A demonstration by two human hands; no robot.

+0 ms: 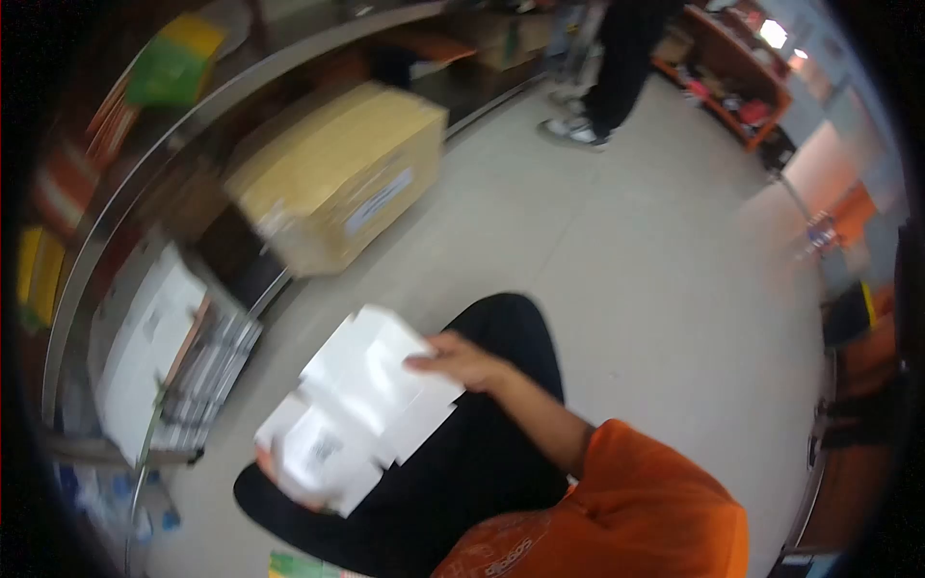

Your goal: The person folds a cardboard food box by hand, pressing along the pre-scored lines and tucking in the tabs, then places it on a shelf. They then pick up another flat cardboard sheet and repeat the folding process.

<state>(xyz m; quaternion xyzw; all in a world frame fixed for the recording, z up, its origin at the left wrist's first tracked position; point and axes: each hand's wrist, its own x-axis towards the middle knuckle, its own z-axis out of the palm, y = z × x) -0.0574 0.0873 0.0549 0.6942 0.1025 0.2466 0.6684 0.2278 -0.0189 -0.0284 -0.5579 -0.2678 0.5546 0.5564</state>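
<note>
White notched cardboard sheet (376, 376), thin and smooth, lies opened out in the lower left of the frame, over the black-trousered leg (511, 337) of the seated person. As far as its shape can be judged, it is cut and creased already, but no walls stand up, no flaps are tucked in and no box form is closed; the folding up seems all undone. Whether anything lies beneath it cannot be seen.

Two broad panels make up most of the sheet, meeting at a crease that runs between them. The upper panel is plain and catches pale glare; the lower one looks slightly bowed towards its left end. Along the borders are small tabs and notches, and a small dark printed mark (325, 449), too blurred to read, sits on the lower panel.

The right hand (467, 364) is partly closed, gripping the sheet's right edge, its fingers fairly extended. Of the left hand (266, 464), only bits show at the lower left edge, so how far open it is cannot be told.
</note>
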